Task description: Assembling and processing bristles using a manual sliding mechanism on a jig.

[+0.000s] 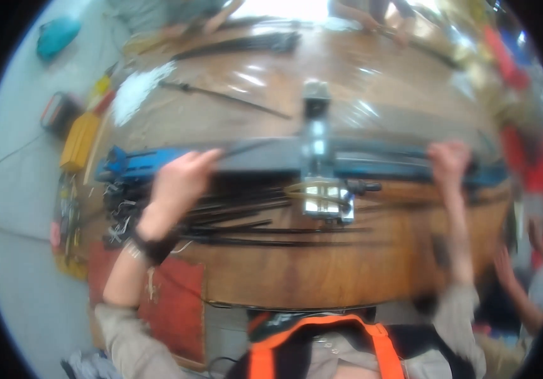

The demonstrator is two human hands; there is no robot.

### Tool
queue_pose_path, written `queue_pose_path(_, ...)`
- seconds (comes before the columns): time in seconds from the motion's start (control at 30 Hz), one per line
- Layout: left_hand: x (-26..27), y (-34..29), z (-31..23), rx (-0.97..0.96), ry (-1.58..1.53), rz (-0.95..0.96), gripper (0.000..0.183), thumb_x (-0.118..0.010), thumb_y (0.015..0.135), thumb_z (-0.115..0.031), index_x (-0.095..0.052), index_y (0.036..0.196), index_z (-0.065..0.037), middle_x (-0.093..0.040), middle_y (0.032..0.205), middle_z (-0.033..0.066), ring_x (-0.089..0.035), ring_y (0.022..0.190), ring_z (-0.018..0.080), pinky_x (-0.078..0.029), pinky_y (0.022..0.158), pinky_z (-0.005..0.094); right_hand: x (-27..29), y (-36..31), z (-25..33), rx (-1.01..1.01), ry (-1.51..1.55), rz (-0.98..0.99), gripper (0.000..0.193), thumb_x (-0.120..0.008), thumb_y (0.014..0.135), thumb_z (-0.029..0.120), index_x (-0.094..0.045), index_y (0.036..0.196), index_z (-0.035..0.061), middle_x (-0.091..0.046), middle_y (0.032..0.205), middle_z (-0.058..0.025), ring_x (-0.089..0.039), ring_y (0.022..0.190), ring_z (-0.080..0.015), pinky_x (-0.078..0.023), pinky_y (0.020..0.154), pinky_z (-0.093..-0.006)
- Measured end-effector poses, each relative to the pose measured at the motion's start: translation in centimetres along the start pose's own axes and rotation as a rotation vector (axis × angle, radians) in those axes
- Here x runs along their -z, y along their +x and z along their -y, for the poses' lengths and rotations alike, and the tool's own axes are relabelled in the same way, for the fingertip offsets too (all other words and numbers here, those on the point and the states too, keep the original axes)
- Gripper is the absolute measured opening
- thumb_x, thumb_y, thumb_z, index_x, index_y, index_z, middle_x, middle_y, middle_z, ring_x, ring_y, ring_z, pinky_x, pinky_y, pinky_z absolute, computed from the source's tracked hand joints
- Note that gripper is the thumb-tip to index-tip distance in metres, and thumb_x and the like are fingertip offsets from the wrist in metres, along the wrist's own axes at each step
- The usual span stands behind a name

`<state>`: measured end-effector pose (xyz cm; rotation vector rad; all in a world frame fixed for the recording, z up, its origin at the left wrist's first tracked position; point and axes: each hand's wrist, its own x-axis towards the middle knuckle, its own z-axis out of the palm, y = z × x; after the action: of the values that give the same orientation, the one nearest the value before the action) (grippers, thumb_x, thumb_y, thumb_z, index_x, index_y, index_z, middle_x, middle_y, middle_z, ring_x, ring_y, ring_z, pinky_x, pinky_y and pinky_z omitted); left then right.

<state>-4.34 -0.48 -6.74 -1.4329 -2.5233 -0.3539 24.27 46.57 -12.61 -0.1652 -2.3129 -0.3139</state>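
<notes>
A long blue and black rail-shaped tool (265,158) lies across a brown wooden table (347,271), with a grey metal block (317,148) mounted at its middle. My left hand (176,183) grips a thin black strip at the rail's left part. My right hand (448,161) holds the rail's right part from above. A pile of thin black strips (233,218) lies on the table just in front of the rail, below my left hand. The picture is blurred.
More black strips (246,44) lie at the far side, where other people's hands (379,22) work. A yellow tool (78,142) and a red case (176,303) sit at the left. Another person's hand (505,265) is low on the right.
</notes>
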Motion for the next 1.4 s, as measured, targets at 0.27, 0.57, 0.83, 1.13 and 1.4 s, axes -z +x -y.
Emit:
queue_pose_path(0.27, -6.5, 7.9, -4.1, -0.285, -0.130, -0.185, 0.012, -0.063, 0.090, -0.020, -0.061, 0.087, -0.008, -0.058, 0.075, 0.0124, -0.061, 0.070, 0.0323, -0.051, 0.061, 0.0419, 2.0, -2.5, -3.0, -0.183, -0.028, 0.079, 0.005, -0.063, 0.089, 0.012, -0.064, 0.089, 0.0071, -0.064, 0.085, -0.0085, -0.058, 0.089, -0.0288, -0.043, 0.089, -0.0399)
queue_pose_path(0.57, -7.2, 8.0, -4.9, -0.165, -0.225, -0.187, 0.018, -0.064, 0.089, -0.019, -0.061, 0.078, -0.006, -0.059, 0.075, 0.0132, -0.061, 0.071, 0.0321, -0.050, 0.064, 0.0428, 0.0, -4.1, -4.1, -0.243, -0.007, 0.065, 0.004, -0.062, 0.089, 0.008, -0.062, 0.089, 0.0039, -0.059, 0.083, -0.0127, -0.057, 0.084, -0.0321, -0.044, 0.079, -0.0408)
queue_pose_path(0.83, -8.2, 8.7, -5.9, -0.161, -0.319, -0.174, 0.014, -0.069, 0.083, -0.019, -0.066, 0.079, -0.007, -0.061, 0.076, 0.0120, -0.061, 0.074, 0.0323, -0.050, 0.067, 0.0418, -0.4, -5.0, -4.8, -0.283, -0.066, 0.112, 0.006, -0.064, 0.088, 0.007, -0.063, 0.094, 0.0049, -0.062, 0.090, -0.0125, -0.059, 0.091, -0.0318, -0.045, 0.084, -0.0415)
queue_pose_path(1.13, -8.8, 8.4, -5.2, -0.129, -0.398, -0.263, 0.014, -0.073, 0.080, -0.018, -0.064, 0.078, -0.007, -0.059, 0.079, 0.0104, -0.060, 0.078, 0.0325, -0.049, 0.067, 0.0423, -1.2, -5.8, -4.6, -0.333, -0.021, 0.034, 0.009, -0.064, 0.088, 0.007, -0.064, 0.097, 0.0049, -0.065, 0.098, -0.0116, -0.060, 0.099, -0.0315, -0.045, 0.090, -0.0409)
queue_pose_path(1.4, -8.6, 9.0, -5.8, -0.208, -0.352, -0.197, 0.017, -0.069, 0.084, -0.020, -0.058, 0.080, -0.007, -0.059, 0.079, 0.0132, -0.060, 0.076, 0.0366, -0.048, 0.064, 0.0462, 2.4, -3.0, 1.8, -0.290, 0.002, 0.035, 0.026, -0.064, 0.089, 0.007, -0.068, 0.115, 0.0054, -0.068, 0.117, -0.0086, -0.056, 0.118, -0.0300, -0.041, 0.103, -0.0406)
